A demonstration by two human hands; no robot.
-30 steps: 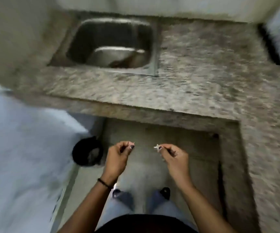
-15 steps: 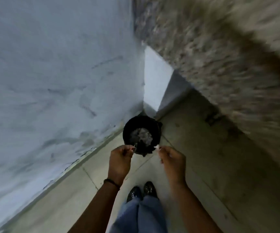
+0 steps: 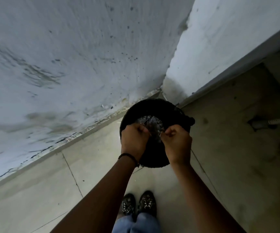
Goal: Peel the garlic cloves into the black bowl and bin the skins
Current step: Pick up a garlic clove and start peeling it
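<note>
The person is standing in a corner where two pale walls [image 3: 68,64] are meeting, and both hands are hanging over a black bin [image 3: 159,108] that is sitting on the floor [image 3: 51,190] against that corner. The left hand [image 3: 133,140] is hovering above the bin's left rim, its fingers curling inward toward the thumb. The right hand [image 3: 178,143] is hovering above the right side, just beside the left, with its fingers likewise bunching against the thumb. The fingertips of both are pointing down into the bin's mouth, close together but not touching.

Whether either hand is pinching skins is not showing: the fingertips are dark and turned away, and no skin is standing out between them. Inside the bin, right below the fingertips, grey crumpled litter [image 3: 150,122] is lying at the bottom.

A dark band [image 3: 127,156] is circling the left wrist. Below the forearms, two dark patterned shoes [image 3: 138,205] and blue jeans [image 3: 136,222] are showing, well short of the bin.
</note>
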